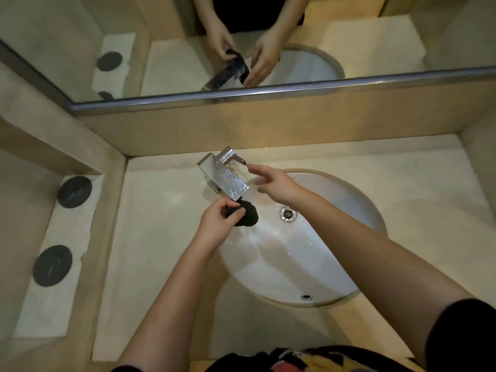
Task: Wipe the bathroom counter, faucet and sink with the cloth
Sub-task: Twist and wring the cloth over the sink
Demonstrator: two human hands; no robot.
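Note:
A chrome faucet [225, 176] with a flat square spout stands at the back left of the white oval sink [308, 264]. Water streaks run down the bowl below the spout. My left hand [214, 224] grips a small dark cloth [245, 214] right under the spout's tip. My right hand [276, 181] reaches over the sink with fingers extended, the index fingertip at the faucet's side lever [240, 160]. The pale stone counter [161, 224] surrounds the sink.
A metal drain [288, 214] sits in the bowl's middle and an overflow hole [306, 297] near its front. Two dark round lids [75, 191] [53, 265] lie on a white towel on the recessed left ledge. A mirror [268, 49] spans the back wall.

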